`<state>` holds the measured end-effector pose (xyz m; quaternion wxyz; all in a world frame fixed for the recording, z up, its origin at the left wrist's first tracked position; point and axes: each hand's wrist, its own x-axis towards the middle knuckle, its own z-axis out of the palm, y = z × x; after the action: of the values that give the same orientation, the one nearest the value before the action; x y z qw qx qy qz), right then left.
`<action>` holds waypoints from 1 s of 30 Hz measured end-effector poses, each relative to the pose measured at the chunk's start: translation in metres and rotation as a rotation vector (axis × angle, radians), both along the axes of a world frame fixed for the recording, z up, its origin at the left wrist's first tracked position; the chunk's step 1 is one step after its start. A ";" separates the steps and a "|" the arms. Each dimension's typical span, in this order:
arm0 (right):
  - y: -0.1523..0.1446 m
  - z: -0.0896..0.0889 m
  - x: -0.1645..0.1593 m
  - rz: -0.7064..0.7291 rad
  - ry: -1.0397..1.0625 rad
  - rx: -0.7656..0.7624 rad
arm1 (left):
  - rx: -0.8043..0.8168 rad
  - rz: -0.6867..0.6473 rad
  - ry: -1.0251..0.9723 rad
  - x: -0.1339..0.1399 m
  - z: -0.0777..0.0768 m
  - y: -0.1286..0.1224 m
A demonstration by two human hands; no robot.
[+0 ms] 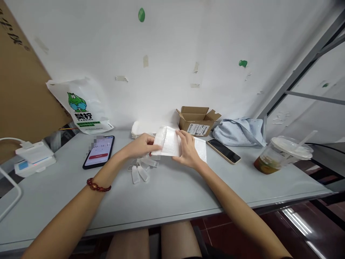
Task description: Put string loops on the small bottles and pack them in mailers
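Between my two hands is a thin white bag, held tilted just over the table; its surface is glossy and wrinkled. My left hand pinches its left edge between thumb and fingers. On the right side, my right hand grips it with the fingers behind the top edge and the thumb at the bottom. Small white tags with thin strings lie below my left hand, several of them partly hidden. Another flat white piece shows beyond my right wrist. Behind the hands rests a white stack.
An open cardboard box stands by the wall, with a light blue cloth bag beside it. One phone lies right, another left, showing a timer. A lidded drink cup stands far right. A white printed bag leans at left.
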<state>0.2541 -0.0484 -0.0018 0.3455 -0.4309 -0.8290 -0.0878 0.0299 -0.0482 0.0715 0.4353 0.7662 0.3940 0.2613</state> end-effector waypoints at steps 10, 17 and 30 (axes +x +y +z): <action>0.006 -0.005 0.007 -0.017 -0.021 0.116 | 0.127 0.391 -0.130 -0.030 -0.014 0.019; 0.018 -0.011 0.026 -0.057 -0.036 0.024 | 0.198 0.530 -0.032 -0.068 -0.039 0.028; 0.013 -0.005 0.024 -0.103 -0.036 -0.078 | 0.287 0.455 0.149 -0.056 -0.050 0.031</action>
<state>0.2784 -0.0355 -0.0072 0.3085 -0.4843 -0.8147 -0.0810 -0.0261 -0.0167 0.0214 0.2223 0.7290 0.5457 0.3482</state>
